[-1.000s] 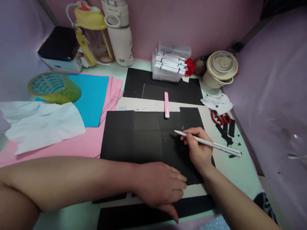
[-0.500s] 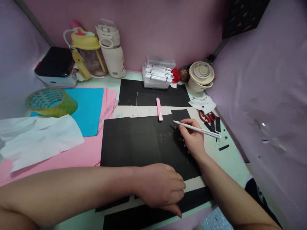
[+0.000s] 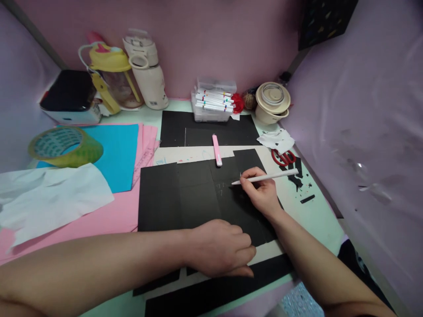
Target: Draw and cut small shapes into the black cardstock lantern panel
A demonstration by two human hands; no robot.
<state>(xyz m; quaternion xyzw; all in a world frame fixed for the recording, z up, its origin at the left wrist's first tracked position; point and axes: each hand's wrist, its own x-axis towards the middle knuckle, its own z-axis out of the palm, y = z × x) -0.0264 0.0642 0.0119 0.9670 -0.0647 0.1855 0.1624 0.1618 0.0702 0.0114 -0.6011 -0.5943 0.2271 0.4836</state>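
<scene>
A black sheet of paper (image 3: 185,198) lies flat in front of me with faint white marks near its right side. My right hand (image 3: 262,193) is closed round a white pen (image 3: 264,177), its tip touching the black sheet. My left hand (image 3: 221,248) rests palm down on the sheet's near edge, fingers curled loosely together and pressing the paper. A pink capped pen (image 3: 217,149) lies just beyond the sheet.
Pink paper (image 3: 109,211), blue paper (image 3: 120,149), white paper (image 3: 49,198) and a tape roll (image 3: 64,146) lie at left. Two bottles (image 3: 128,72), a marker box (image 3: 211,102), a cream lidded bowl (image 3: 272,102) and red scissors (image 3: 284,157) stand behind. Purple walls close in both sides.
My right hand has moved slightly left and the pen now lies flatter, its tip lower on the black sheet. The view has lifted and drawn back a little. My left hand stays put.
</scene>
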